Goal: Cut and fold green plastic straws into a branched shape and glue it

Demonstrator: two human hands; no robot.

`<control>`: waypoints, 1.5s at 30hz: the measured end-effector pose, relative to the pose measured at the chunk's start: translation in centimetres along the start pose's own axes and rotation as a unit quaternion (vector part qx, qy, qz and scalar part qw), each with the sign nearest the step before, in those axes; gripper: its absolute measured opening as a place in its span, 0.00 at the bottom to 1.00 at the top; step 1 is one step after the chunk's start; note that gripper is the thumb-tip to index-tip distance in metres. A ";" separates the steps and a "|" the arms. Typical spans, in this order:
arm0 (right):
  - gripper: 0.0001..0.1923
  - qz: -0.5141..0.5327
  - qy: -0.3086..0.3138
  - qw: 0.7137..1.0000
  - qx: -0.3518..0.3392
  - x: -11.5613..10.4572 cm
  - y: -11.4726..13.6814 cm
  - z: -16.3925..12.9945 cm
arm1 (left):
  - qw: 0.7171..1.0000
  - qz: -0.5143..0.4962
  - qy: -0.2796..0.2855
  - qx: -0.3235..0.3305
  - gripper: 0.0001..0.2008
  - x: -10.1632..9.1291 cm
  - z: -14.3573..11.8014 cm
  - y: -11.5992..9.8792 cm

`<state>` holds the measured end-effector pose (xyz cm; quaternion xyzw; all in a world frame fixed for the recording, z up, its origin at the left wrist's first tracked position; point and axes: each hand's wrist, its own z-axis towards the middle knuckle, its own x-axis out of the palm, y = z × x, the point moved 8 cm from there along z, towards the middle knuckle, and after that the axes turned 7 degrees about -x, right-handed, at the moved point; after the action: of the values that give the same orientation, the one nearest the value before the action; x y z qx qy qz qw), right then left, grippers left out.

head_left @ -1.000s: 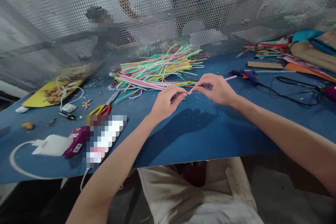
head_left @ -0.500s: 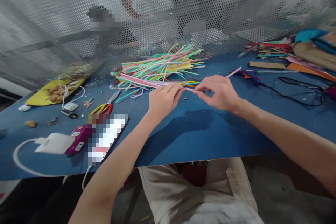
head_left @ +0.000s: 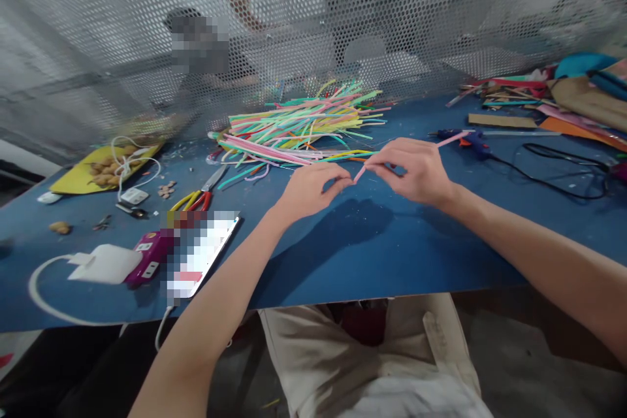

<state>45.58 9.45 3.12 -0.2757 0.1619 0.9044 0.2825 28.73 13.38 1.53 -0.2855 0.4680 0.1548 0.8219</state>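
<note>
Both hands (head_left: 365, 176) pinching one pink straw (head_left: 453, 138), straw heap (head_left: 298, 125) beyond.

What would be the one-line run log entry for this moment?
left hand: pinches pink strip end | right hand: holds same strip | strip pile behind | blue table

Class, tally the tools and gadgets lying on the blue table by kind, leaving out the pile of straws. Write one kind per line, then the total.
Scissors: 1
Glue gun: 1
White charger: 1
Phone: 1
Total: 4
The pink straw in the right hand and left hand is not counted.
</note>
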 end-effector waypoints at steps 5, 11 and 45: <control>0.09 -0.041 0.062 0.994 -0.086 1.6 1.7 -0.4 | 0.982 0.089 -0.145 -0.081 0.14 -1.7 -0.4 0.9; 0.09 -0.014 0.036 0.999 0.009 1.6 -0.3 -0.3 | 0.978 -0.140 -0.125 -0.094 0.17 -1.7 -0.3 1.1; 0.09 -0.102 0.012 0.995 0.017 0.8 -2.1 -0.3 | 0.945 -0.288 -0.081 -0.129 0.17 -0.6 0.1 2.4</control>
<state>46.43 11.33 2.10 -0.2965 0.1512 0.8646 0.3763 27.26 15.37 1.27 -0.4983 0.2737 -0.0069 0.8226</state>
